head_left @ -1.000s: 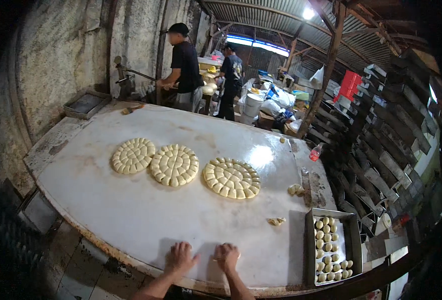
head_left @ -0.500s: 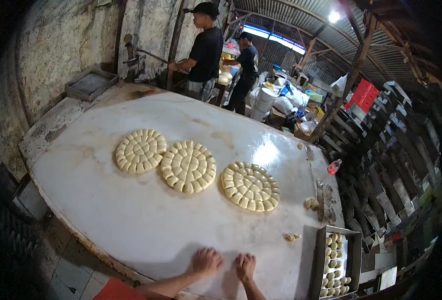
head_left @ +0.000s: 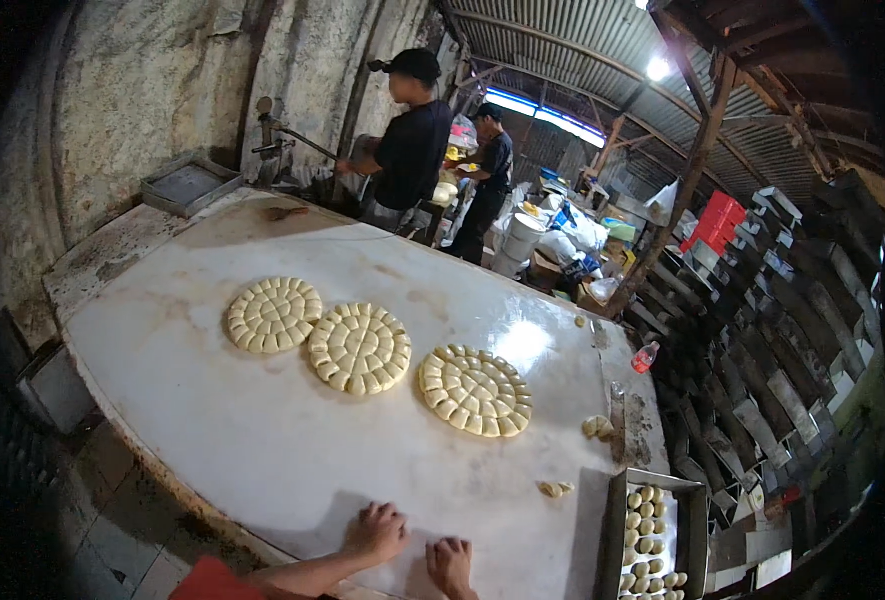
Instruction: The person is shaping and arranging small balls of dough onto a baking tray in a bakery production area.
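Both of my hands are low over the whitish tabletop [head_left: 253, 440], at its near side. My left hand [head_left: 381, 532] has its fingers curled down against the surface; whatever lies under the palm is hidden. Close to its right, my right hand [head_left: 450, 567] is curled in the same way, its underside also out of sight. Beyond them lie three flat rounds of dough cut into wedges: a left round [head_left: 274, 315], a middle round [head_left: 360, 348] and a right round [head_left: 475, 391]. Small dough scraps [head_left: 555, 489] sit nearest my right hand.
A metal tray [head_left: 696, 540] of small dough balls [head_left: 646, 520] stands at the right edge. More dough pieces [head_left: 597, 427] and a red-labelled bottle [head_left: 646, 357] lie beyond it. Two people work past the far edge, one by a long lever [head_left: 308, 141]. Metal pans [head_left: 763, 370] are stacked right.
The view has shifted, so the table and rounds appear a little farther left. Both hands remain curled on the tabletop near each other. The person at the lever has leaned lower.
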`<state>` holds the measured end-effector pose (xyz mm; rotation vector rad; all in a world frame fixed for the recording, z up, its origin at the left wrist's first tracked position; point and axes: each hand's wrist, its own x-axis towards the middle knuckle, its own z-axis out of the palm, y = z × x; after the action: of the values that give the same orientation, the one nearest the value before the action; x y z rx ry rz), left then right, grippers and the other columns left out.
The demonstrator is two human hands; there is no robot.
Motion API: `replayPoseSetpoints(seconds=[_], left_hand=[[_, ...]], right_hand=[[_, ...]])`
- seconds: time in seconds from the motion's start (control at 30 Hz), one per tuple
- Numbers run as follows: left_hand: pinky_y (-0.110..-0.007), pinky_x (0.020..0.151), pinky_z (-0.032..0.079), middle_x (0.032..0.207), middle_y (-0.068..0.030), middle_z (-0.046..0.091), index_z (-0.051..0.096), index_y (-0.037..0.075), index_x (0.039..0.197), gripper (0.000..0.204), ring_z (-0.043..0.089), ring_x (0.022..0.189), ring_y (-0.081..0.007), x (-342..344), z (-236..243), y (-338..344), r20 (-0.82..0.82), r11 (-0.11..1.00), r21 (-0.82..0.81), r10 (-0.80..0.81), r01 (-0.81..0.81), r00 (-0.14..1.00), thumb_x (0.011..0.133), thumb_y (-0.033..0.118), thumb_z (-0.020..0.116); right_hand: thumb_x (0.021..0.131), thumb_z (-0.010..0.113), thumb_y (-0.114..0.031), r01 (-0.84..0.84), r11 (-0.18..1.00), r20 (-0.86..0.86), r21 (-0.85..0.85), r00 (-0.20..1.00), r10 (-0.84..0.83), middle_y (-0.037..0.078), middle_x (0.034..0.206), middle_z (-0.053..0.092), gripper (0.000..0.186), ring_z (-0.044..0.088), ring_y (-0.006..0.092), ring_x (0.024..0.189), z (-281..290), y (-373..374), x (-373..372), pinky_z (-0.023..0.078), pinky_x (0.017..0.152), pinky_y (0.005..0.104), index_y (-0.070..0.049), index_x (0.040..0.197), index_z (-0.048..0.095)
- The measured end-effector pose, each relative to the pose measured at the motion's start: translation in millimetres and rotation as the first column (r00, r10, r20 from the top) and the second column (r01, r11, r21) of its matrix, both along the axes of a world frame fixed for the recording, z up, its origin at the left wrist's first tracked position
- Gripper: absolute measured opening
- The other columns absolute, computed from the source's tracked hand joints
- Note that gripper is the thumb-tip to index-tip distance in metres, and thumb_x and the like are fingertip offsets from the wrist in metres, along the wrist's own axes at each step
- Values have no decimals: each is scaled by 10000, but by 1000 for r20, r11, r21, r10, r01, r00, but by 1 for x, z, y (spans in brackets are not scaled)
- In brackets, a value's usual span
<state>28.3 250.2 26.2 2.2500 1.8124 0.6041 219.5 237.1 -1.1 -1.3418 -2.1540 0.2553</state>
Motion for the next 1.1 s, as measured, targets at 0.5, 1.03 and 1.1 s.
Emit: replayPoseSetpoints(seconds=[0.5, 1.03, 1.1], left_hand=[[-449, 758, 464, 876, -113, 562, 577, 74, 771, 146, 528, 878, -317, -15, -12, -20, 66, 965, 205, 150, -161, 986, 752, 209, 629], [-399, 760, 448, 780, -70, 568, 597, 94, 703, 95, 560, 817, -242, -66, -8, 21, 0, 974, 172, -148, 146, 989, 734, 183, 614], [-408, 752, 449, 795, -72, 564, 597, 94, 705, 108, 557, 819, -256, -66, -16, 55, 77, 981, 177, -90, 75, 993, 730, 197, 614]], right_hand=[[799, 575, -135, -84, 982, -131, 169, 985, 107, 108, 725, 558, 103, 506, 302, 775, -4, -26, 67, 392, 724, 418, -49, 749, 554], [734, 646, -143, -2, 999, 259, 39, 966, -8, 179, 1008, 532, 300, 506, 372, 895, -3, -32, 120, 410, 782, 473, -79, 1017, 573], [795, 515, -135, 61, 988, 186, 141, 979, -87, 116, 675, 548, 196, 489, 283, 724, 0, 14, 97, 364, 668, 408, -47, 620, 521]])
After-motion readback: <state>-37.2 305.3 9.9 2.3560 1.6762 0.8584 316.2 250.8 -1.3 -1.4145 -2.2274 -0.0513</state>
